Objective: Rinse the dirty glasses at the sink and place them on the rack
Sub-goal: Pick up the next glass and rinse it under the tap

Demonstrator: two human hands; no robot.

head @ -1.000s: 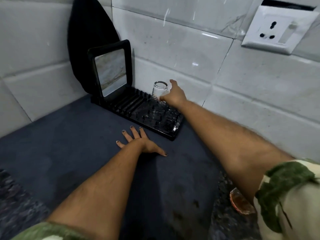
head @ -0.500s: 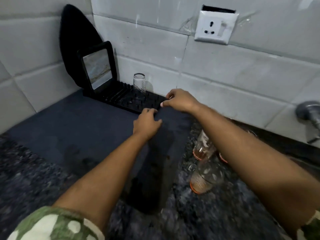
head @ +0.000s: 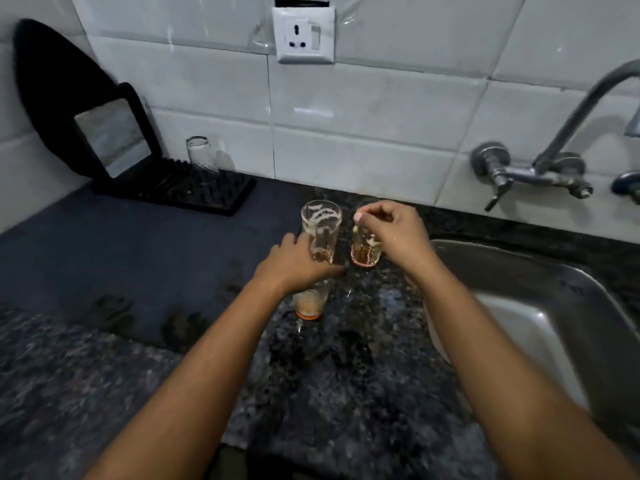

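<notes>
Fingers (head: pixel 372 213) of the right hand (head: pixel 394 233) are curled down over the rim of the short glass (head: pixel 365 251), pinching it from above, while the left hand (head: pixel 294 263) wraps its fingers around the lower body of the tall glass (head: pixel 320 230) just beside it. Both glasses stand upright on the speckled worktop (head: pixel 346 375), near the left edge of the sink (head: pixel 519 306). A third glass (head: pixel 310 303) sits nearer, partly hidden under the left wrist. All three look dirty: clear walls streaked with pale residue, an orange-brown film at the bottom. So this reads as the pick-up step, with rinsing not yet begun. The next move calls for lifting each glass cleanly and carrying it right, over the basin and under the tap (head: pixel 571 109), without knocking the two together, since they stand almost touching. Far left, one clean glass (head: pixel 202 157) already stands upside down on the black rack (head: pixel 194 195), against the tiled wall. No water is visible running from the tap.
</notes>
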